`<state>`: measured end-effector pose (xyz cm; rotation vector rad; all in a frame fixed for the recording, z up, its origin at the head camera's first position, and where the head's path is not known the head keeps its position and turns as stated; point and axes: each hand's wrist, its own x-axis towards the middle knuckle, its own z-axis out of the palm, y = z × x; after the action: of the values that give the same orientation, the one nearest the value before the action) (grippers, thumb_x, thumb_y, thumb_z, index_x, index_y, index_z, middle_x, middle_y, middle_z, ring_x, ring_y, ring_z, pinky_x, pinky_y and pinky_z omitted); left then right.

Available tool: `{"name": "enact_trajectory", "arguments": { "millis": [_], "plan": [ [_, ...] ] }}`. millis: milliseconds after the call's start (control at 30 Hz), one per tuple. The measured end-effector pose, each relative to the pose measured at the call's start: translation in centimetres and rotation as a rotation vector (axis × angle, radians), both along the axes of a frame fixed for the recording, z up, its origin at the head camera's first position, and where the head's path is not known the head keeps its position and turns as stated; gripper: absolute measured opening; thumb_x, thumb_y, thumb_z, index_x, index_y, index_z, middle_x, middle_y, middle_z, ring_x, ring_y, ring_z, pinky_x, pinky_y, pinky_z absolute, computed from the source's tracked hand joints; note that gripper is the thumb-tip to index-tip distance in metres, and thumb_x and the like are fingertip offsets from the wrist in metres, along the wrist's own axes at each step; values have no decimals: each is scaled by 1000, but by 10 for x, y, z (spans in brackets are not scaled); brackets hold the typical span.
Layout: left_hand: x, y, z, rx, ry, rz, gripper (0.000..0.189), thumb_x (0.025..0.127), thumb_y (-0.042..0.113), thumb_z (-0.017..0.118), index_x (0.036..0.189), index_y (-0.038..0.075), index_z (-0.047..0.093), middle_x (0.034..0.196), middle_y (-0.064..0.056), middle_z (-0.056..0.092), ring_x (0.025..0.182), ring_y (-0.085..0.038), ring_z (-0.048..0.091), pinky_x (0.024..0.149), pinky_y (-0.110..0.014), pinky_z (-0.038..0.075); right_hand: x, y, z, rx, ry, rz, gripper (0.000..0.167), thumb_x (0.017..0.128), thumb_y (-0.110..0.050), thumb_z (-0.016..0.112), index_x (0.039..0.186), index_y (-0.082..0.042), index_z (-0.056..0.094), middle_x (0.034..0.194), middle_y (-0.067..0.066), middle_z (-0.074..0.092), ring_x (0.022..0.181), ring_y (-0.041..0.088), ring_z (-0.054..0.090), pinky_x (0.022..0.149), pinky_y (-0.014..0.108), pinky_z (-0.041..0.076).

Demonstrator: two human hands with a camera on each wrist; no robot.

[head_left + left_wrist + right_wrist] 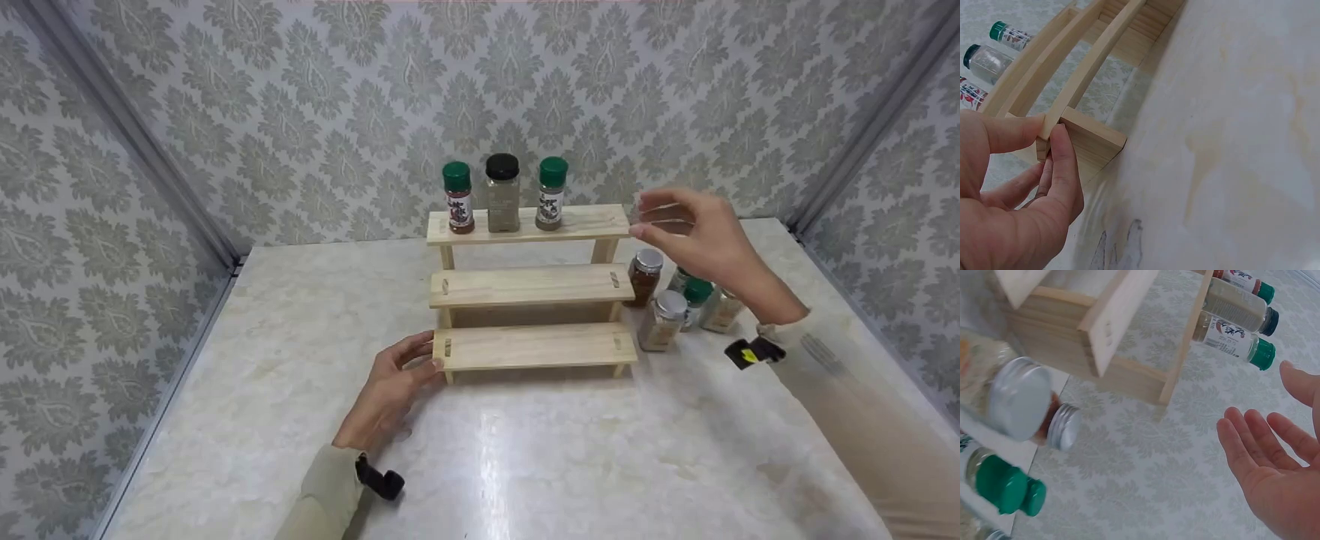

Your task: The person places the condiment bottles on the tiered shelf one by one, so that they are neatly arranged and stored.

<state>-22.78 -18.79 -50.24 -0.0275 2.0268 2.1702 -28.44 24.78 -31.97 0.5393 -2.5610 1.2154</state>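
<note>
A three-tier wooden rack (pixel 532 349) stands on the table. My left hand (pixel 397 379) pinches the left end of its lowest shelf between thumb and fingers, as the left wrist view (pixel 1027 185) shows. On the top shelf stand a green-capped spice jar with red contents (pixel 458 199), a black-capped spice jar (pixel 503 193) and another green-capped spice jar (pixel 551 195). My right hand (pixel 694 229) hovers in the air by the right end of the top shelf. Its fingers are relaxed and hold nothing, also in the right wrist view (pixel 1275 461).
Right of the rack, several more jars stand together: a silver-lidded jar of reddish spice (pixel 645 277), a silver-lidded pale jar (pixel 663 321), a green-capped jar (pixel 696 300) and another pale jar (pixel 721 309). Patterned wall panels (pixel 360 120) enclose the table's back and sides.
</note>
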Motion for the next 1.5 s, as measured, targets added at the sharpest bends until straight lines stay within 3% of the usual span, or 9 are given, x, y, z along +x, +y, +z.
{"name": "enact_trajectory", "arguments": {
  "millis": [133, 267, 700, 1000, 1067, 1200, 1267, 1433, 1500],
  "plan": [
    [0, 0, 0, -14, -1, 0, 58, 99, -1, 72, 154, 5, 55, 146, -21, 56, 123, -27, 65, 96, -33, 61, 12, 15, -15, 30, -1, -12, 49, 102, -30, 76, 144, -8, 65, 137, 17, 68, 124, 37, 69, 96, 10, 53],
    [0, 0, 0, -28, -11, 10, 57, 99, -2, 71, 153, 6, 57, 145, -20, 58, 123, -28, 66, 97, -34, 61, 21, 29, -33, 61, 6, -15, 47, 102, -29, 75, 143, -7, 65, 135, 19, 69, 120, 40, 69, 91, 5, 51],
    [-1, 3, 2, -54, 2, 24, 55, 98, -5, 70, 151, 4, 58, 145, -20, 60, 128, -31, 63, 94, -32, 61, 31, 58, -97, 50, -60, -23, 44, 99, -21, 79, 137, -1, 67, 132, 22, 70, 117, 36, 71, 91, 7, 54],
    [-1, 1, 0, -42, 27, 6, 55, 97, -6, 71, 150, 1, 58, 143, -21, 60, 136, -35, 57, 91, -28, 61, 30, 61, -121, 47, -70, -40, 52, 96, -14, 82, 141, 3, 65, 135, 27, 67, 120, 44, 69, 90, 6, 53],
    [-1, 0, 0, -38, 24, 10, 55, 97, -6, 70, 150, 1, 58, 143, -21, 60, 135, -34, 58, 91, -28, 60, 30, 60, -124, 47, -78, -39, 54, 95, -14, 82, 143, 4, 63, 138, 29, 65, 122, 46, 68, 93, 12, 57],
    [-1, 1, 1, -18, 6, 15, 55, 98, -7, 68, 151, 2, 57, 144, -22, 59, 131, -32, 61, 94, -31, 60, 30, 59, -127, 48, -95, -48, 57, 96, -13, 81, 145, 5, 60, 140, 30, 63, 125, 48, 66, 99, 36, 60],
    [-1, 1, 1, -17, 5, 13, 56, 98, -6, 68, 152, 2, 57, 144, -22, 59, 129, -32, 62, 95, -32, 61, 30, 60, -128, 45, -96, -57, 58, 96, -12, 81, 146, 5, 59, 141, 30, 62, 127, 48, 65, 101, 40, 59],
    [-1, 1, 0, -44, 19, 8, 55, 99, -5, 68, 152, 3, 57, 144, -21, 60, 128, -31, 63, 96, -33, 61, 28, 60, -134, 32, -101, -74, 58, 96, -12, 81, 147, 4, 59, 142, 29, 62, 128, 45, 65, 96, 9, 53],
    [-1, 0, 0, -49, 22, 9, 54, 99, -5, 68, 152, 3, 58, 143, -21, 61, 128, -30, 63, 95, -33, 61, 27, 60, -136, 28, -98, -79, 57, 96, -13, 81, 146, 3, 60, 142, 28, 63, 127, 38, 66, 94, 3, 49]
  ]
}}
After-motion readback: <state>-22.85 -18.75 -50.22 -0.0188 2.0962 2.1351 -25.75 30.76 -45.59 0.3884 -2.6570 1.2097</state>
